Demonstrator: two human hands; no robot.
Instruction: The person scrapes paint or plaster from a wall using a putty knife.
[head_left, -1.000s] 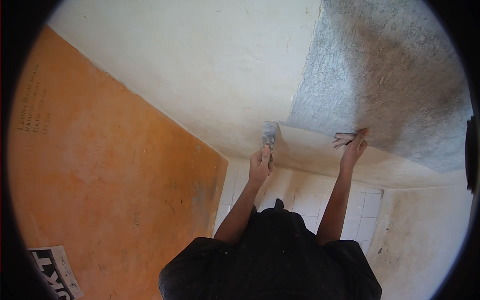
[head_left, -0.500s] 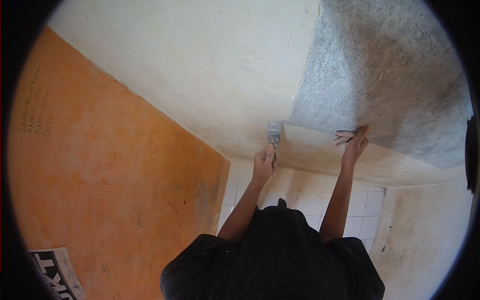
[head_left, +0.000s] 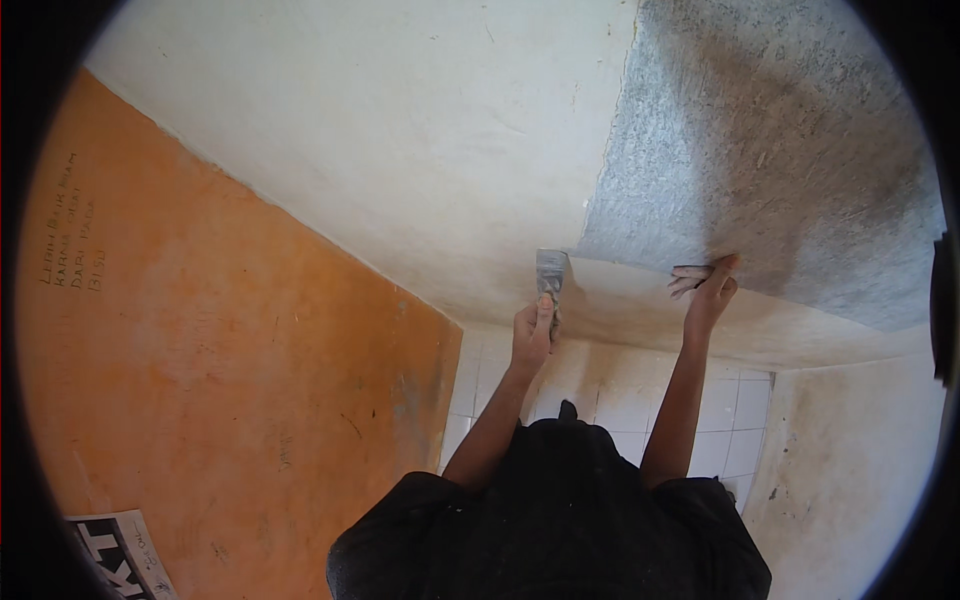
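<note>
My left hand [head_left: 533, 335] is wrapped round the handle of a scraper [head_left: 550, 267] with a broad flat metal blade. The blade points up and lies against or very near the pale wall [head_left: 470, 150], just left of the lower corner of a rough grey area [head_left: 790, 170]. Whether its edge touches the wall is hard to tell. At the lower border of that grey area is my right hand [head_left: 712, 282], with nothing seen in it. Its fingers are apart and look dusty, some reaching up to the grey surface and others bent to the left.
An orange wall [head_left: 230, 330] meets the pale wall at a corner on the left. A printed paper sheet [head_left: 125, 555] is on it at the lower left. White floor tiles [head_left: 718, 405] lie below, and a stained pale wall [head_left: 850, 440] stands at right.
The view has shifted slightly. My left hand and the scraper have moved a little, staying beside the grey area's corner. My right hand keeps its place at the border.
</note>
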